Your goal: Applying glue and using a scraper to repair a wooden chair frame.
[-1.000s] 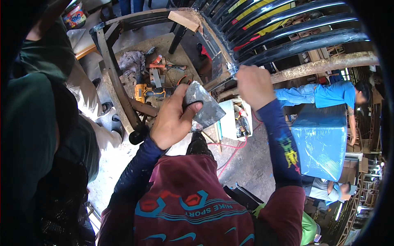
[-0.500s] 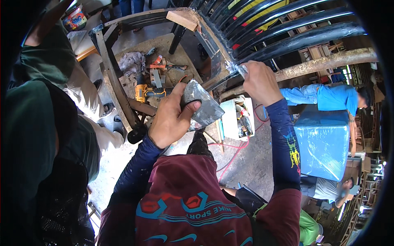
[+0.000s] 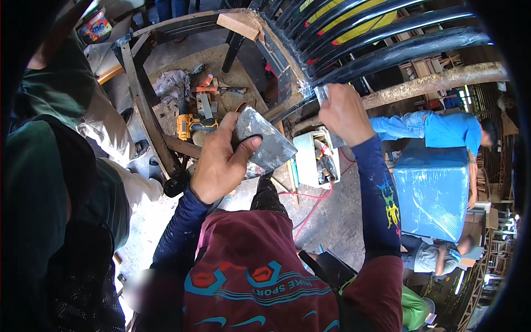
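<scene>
My left hand grips a dark grey flat plate smeared with pale paste, its thumb pressed on the upper face. In my right hand is a small pale-bladed scraper, pinched between the fingers; its handle is hidden. The blade stands close beside the corner of a wooden seat frame, where whitish paste marks the joint. Whether it touches the wood I cannot tell. Black glossy slats rise from that corner. A loose wood block lies on the frame.
Inside the frame, a yellow power drill, orange tools and a crumpled rag lie on a board. A white container of tools stands below my right hand, near a red hose. People stand left; others are beside a blue wrapped block.
The scraper blade has turned more upright beside the corner, showing more of its length. My left hand keeps hold of the plate. The view has shifted slightly.
</scene>
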A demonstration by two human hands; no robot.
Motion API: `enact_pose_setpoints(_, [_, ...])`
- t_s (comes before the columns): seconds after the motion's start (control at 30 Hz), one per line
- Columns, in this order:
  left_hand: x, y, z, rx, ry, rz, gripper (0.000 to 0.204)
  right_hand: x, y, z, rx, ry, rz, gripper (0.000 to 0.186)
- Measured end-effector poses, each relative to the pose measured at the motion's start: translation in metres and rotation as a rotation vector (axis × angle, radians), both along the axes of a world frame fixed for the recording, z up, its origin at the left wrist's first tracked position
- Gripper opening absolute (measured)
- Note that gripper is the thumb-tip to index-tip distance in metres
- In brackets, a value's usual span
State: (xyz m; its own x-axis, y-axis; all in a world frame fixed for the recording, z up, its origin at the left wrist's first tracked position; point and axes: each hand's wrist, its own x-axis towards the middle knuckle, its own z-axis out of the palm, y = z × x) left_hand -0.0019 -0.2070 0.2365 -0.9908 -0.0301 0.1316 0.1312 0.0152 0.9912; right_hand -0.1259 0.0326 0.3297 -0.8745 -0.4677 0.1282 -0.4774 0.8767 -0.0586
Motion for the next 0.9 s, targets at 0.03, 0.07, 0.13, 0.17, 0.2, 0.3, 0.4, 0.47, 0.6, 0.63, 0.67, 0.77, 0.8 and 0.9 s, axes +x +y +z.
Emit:
enact_pose_setpoints(0.03, [0.000, -0.001, 0.000, -0.056, -0.014, -0.005, 0.036, -0.003, -0.005, -0.007, 0.017, -0.004, -0.077, 0.017])
enact_pose_setpoints(0.07, [0.000, -0.002, -0.001, -0.113, -0.026, -0.010, 0.036, -0.006, -0.010, -0.012, 0.013, -0.005, -0.114, 0.017])
enact_pose_setpoints(0.13, [0.000, -0.002, -0.001, -0.104, -0.009, -0.008, 0.035, -0.012, -0.018, -0.019, 0.017, 0.030, -0.148, 0.019])
enact_pose_setpoints(0.17, [-0.001, -0.001, -0.002, -0.100, 0.009, -0.003, 0.034, -0.015, -0.021, -0.020, -0.011, 0.021, -0.132, 0.018])
enact_pose_setpoints(0.2, [-0.002, -0.001, -0.002, -0.085, 0.023, 0.009, 0.034, -0.015, -0.020, -0.018, 0.014, -0.014, -0.147, 0.018])
enact_pose_setpoints(0.3, [-0.002, 0.000, -0.002, -0.041, -0.014, -0.014, 0.033, -0.013, -0.015, -0.005, 0.105, -0.024, 0.002, 0.018])
enact_pose_setpoints(0.4, [-0.002, 0.001, -0.002, 0.022, -0.012, -0.036, 0.033, -0.013, -0.018, 0.000, -0.024, -0.165, -0.094, 0.016])
enact_pose_setpoints(0.47, [-0.003, 0.000, -0.002, -0.042, -0.018, -0.027, 0.031, -0.017, -0.025, -0.005, 0.075, -0.031, -0.118, 0.015])
enact_pose_setpoints(0.6, [-0.003, 0.000, 0.000, -0.074, 0.048, -0.028, 0.031, -0.022, -0.018, -0.012, 0.164, -0.033, -0.022, 0.024])
enact_pose_setpoints(0.63, [-0.003, 0.000, 0.001, -0.026, 0.008, -0.034, 0.031, -0.020, -0.003, -0.007, 0.027, -0.130, -0.011, 0.028])
enact_pose_setpoints(0.67, [-0.003, 0.001, 0.003, 0.017, -0.033, -0.043, 0.031, -0.014, 0.011, -0.006, 0.051, -0.158, -0.035, 0.028])
enact_pose_setpoints(0.77, [-0.002, 0.000, 0.008, -0.035, -0.040, -0.050, 0.029, 0.021, 0.047, -0.033, -0.426, -0.057, -0.049, 0.030])
enact_pose_setpoints(0.8, [-0.002, 0.000, 0.009, -0.070, -0.022, -0.039, 0.029, 0.034, 0.047, -0.057, -0.813, -0.269, -0.342, 0.027])
enact_pose_setpoints(0.9, [-0.006, 0.002, 0.013, 0.025, -0.015, -0.112, 0.029, 0.060, 0.038, -0.134, -1.657, -0.508, -0.588, 0.017])
